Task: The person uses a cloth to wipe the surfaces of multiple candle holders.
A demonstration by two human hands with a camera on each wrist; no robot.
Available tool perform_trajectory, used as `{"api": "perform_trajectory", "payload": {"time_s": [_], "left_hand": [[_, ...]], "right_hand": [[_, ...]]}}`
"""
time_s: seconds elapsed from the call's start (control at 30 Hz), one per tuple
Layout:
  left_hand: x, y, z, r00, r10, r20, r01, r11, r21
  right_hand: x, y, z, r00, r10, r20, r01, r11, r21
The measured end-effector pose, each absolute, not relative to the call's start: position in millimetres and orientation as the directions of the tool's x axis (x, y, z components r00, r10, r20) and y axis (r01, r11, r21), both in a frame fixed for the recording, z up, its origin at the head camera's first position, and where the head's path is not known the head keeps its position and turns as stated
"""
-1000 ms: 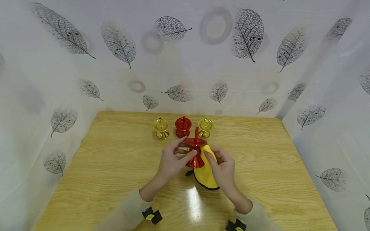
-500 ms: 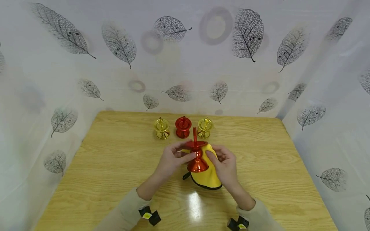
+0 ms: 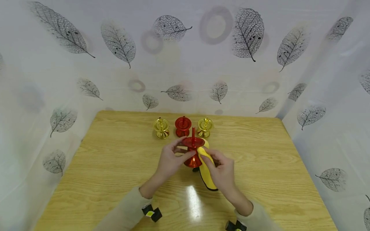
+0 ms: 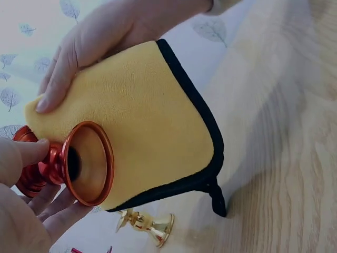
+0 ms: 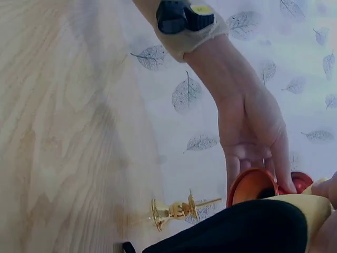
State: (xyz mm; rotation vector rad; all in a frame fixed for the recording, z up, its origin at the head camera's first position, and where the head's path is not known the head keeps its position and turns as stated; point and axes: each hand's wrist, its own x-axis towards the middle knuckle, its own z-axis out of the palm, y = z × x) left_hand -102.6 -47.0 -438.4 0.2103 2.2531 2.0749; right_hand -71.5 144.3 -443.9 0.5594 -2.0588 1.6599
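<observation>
A shiny red candlestick point(image 3: 193, 161) is held upright above the table, with a thin rod standing from its dish. My left hand point(image 3: 170, 160) grips its narrow stem from the left, thumb in front. In the left wrist view the hollow base of the candlestick point(image 4: 90, 163) faces the camera. From the right, my right hand point(image 3: 224, 168) pinches a yellow cloth point(image 3: 206, 175) with black edging against the side of the candlestick. The cloth point(image 4: 142, 110) hangs down behind it, a small black loop at its corner. Black edging point(image 5: 253, 226) covers much of the lower right wrist view.
Toward the back of the wooden table point(image 3: 121, 154) stand three more candlesticks in a row: a gold one point(image 3: 162, 128), a red one point(image 3: 183, 127) and another gold one point(image 3: 205, 127). Behind and beside the table hangs a leaf-printed white sheet point(image 3: 185, 70).
The red candlestick has shifted slightly left. My right hand has moved the cloth along its right side; the cloth now looks narrower and more folded. The back candlesticks stay put.
</observation>
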Motion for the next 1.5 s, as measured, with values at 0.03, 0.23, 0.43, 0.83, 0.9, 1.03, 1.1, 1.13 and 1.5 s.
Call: {"api": "perform_trajectory", "payload": {"time_s": [0.03,0.23,0.43,0.83,0.9,1.03,1.1,1.13,1.5], "left_hand": [[-103.1,-46.8,-439.6,-0.989,0.141,0.046,0.058,0.081,0.995],[-104.8,-47.8,-442.1,-0.986,0.166,0.018,0.025,0.045,0.999],[-103.9,-49.4,-438.3,-0.960,0.276,-0.050,-0.068,-0.054,0.996],[-102.3,-44.7,-434.3,-0.961,0.267,-0.071,-0.076,-0.008,0.997],[-102.9,-44.9,-433.1,-0.967,0.244,-0.073,-0.072,0.015,0.997],[-103.9,-45.3,-433.2,-0.980,0.189,-0.068,-0.056,0.064,0.996],[-104.3,-45.3,-434.6,-0.985,0.162,-0.058,-0.045,0.083,0.996],[-104.6,-45.3,-435.6,-0.987,0.150,-0.050,-0.036,0.091,0.995],[-102.9,-46.9,-439.4,-0.991,0.132,0.014,0.018,0.035,0.999]], "right_hand": [[-69.7,143.4,-443.7,-0.823,-0.044,0.567,-0.563,0.205,-0.801],[-70.6,143.7,-444.3,-0.836,-0.009,0.548,-0.539,0.196,-0.819],[-81.5,150.4,-451.4,-0.863,0.023,0.505,-0.496,0.157,-0.854],[-87.7,152.3,-463.9,-0.910,0.084,0.405,-0.396,0.110,-0.912],[-85.8,152.4,-461.4,-0.893,0.076,0.445,-0.435,0.119,-0.893],[-81.0,150.4,-457.0,-0.851,0.044,0.523,-0.513,0.141,-0.846],[-77.8,148.5,-454.9,-0.834,0.031,0.551,-0.540,0.158,-0.826],[-76.3,147.4,-453.8,-0.827,0.024,0.562,-0.551,0.169,-0.817],[-77.2,153.3,-445.3,-0.865,0.084,0.494,-0.482,0.130,-0.866]]}}
